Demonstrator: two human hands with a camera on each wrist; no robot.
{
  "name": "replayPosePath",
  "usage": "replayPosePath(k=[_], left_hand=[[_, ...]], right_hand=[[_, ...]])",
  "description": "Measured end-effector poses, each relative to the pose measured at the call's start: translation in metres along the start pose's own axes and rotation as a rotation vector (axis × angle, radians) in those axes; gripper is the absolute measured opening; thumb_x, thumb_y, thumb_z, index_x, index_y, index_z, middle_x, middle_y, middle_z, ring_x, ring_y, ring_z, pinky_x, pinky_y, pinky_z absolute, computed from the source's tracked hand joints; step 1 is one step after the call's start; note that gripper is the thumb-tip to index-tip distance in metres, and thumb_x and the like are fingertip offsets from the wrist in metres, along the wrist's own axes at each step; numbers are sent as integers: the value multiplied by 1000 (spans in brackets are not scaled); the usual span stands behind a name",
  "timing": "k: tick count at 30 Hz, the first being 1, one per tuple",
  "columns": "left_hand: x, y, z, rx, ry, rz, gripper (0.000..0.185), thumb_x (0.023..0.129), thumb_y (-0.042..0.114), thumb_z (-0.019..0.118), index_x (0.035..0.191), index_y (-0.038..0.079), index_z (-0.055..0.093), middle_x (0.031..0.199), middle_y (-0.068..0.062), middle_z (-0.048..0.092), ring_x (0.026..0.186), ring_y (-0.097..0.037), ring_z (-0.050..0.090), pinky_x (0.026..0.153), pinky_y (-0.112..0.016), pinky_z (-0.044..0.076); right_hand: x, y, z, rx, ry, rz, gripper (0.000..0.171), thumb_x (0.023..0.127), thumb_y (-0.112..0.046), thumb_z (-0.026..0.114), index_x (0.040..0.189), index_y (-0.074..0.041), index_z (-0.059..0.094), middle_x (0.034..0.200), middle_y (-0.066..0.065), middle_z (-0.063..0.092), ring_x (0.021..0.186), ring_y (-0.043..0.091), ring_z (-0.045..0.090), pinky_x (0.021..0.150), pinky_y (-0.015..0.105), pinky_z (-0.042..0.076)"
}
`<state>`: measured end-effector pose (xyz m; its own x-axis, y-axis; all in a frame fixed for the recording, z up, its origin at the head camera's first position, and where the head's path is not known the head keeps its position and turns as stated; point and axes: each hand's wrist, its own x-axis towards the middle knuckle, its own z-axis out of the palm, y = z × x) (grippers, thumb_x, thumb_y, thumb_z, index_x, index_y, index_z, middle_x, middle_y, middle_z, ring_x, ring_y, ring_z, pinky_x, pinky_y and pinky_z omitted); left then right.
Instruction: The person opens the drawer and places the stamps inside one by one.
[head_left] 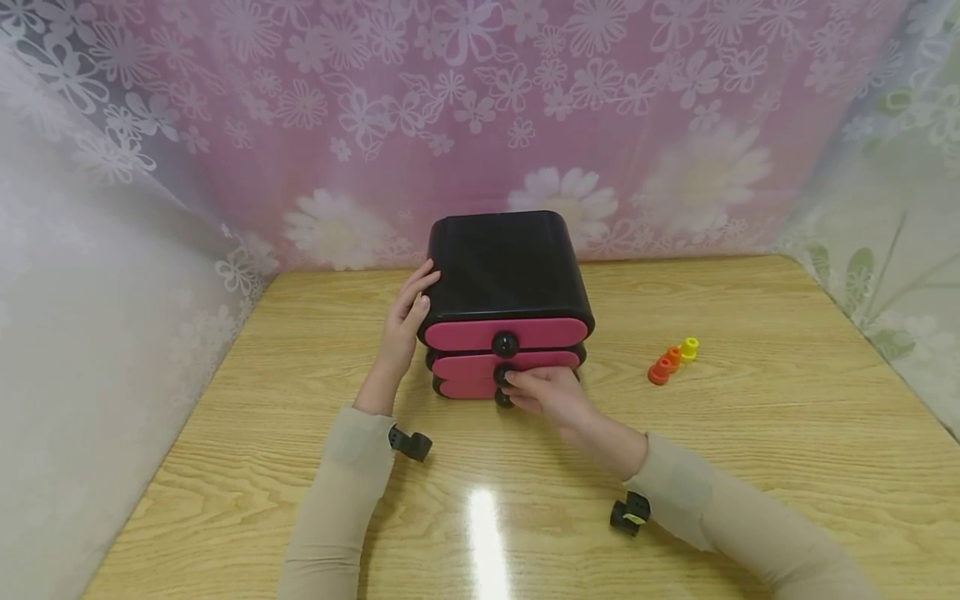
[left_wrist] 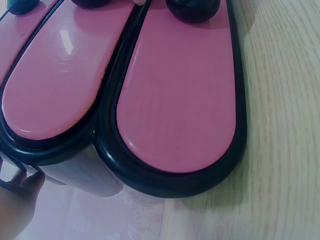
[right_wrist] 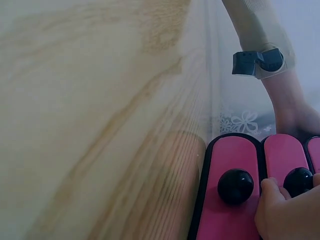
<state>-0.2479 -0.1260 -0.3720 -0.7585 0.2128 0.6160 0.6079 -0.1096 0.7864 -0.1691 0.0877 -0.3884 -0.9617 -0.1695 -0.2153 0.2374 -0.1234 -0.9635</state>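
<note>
The black drawer unit (head_left: 506, 275) stood on the wooden table (head_left: 750, 433) with its three pink drawer fronts facing the person. The left hand (head_left: 405, 329) lay flat against the unit's side, fingers straight and thumb up near the top edge, apparently to brace the light cabinet so it would not slide when a drawer was pulled. The right hand (head_left: 547, 392) sat just in front of the lower drawers, its fingers curled round the middle drawer's black knob (right_wrist: 298, 181); the grip looked like a pinch, with the knob half hidden under the fingertips (right_wrist: 270, 187). The bottom knob (right_wrist: 235, 186) sat free just beside that hand, and the top knob (head_left: 505, 343) stood clear above it. Well off to the right of the right hand, three small pegs (head_left: 672, 360), red, orange and yellow, lay in a short row on the table, untouched
</note>
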Motion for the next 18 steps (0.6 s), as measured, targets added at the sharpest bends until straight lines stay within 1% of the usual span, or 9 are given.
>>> replayPosePath(k=[5, 8, 13, 15, 18], left_hand=[[1, -1, 0, 2, 3, 5, 61, 90, 40, 45, 126, -10, 42, 140, -12, 28, 130, -17, 20, 103, -39, 15], [1, -2, 0, 8, 6, 6, 64, 89, 42, 45, 126, -10, 41, 140, -13, 28, 130, -17, 20, 103, -40, 15], [1, -1, 0, 17, 8, 8, 63, 89, 42, 45, 125, -10, 42, 140, -13, 29, 129, -17, 20, 103, -39, 16], [1, -1, 0, 21, 6, 6, 61, 90, 41, 45, 126, -9, 42, 140, -13, 29, 129, -17, 20, 103, -39, 16], [0, 0, 0, 16, 0, -1, 56, 91, 36, 44, 126, -9, 42, 140, -12, 28, 130, -16, 20, 103, -39, 16]], right_hand=[[1, -1, 0, 10, -1, -1, 28, 84, -2, 54, 101, 21, 54, 92, 13, 63, 83, 19, 62, 80, 33, 46], [1, -1, 0, 1, -4, 1, 30, 84, -2, 54, 103, 21, 53, 94, 13, 62, 83, 18, 62, 80, 32, 45], [1, 0, 0, -19, -17, 8, 32, 85, -5, 54, 105, 20, 53, 97, 15, 62, 86, 20, 62, 81, 32, 45], [2, 1, -3, -33, -27, 30, 34, 85, -8, 55, 106, 19, 53, 96, 16, 62, 87, 21, 62, 80, 32, 45], [2, 4, -10, -81, -66, 73, 36, 84, -11, 57, 105, 16, 54, 94, 17, 63, 86, 22, 62, 81, 34, 46]])
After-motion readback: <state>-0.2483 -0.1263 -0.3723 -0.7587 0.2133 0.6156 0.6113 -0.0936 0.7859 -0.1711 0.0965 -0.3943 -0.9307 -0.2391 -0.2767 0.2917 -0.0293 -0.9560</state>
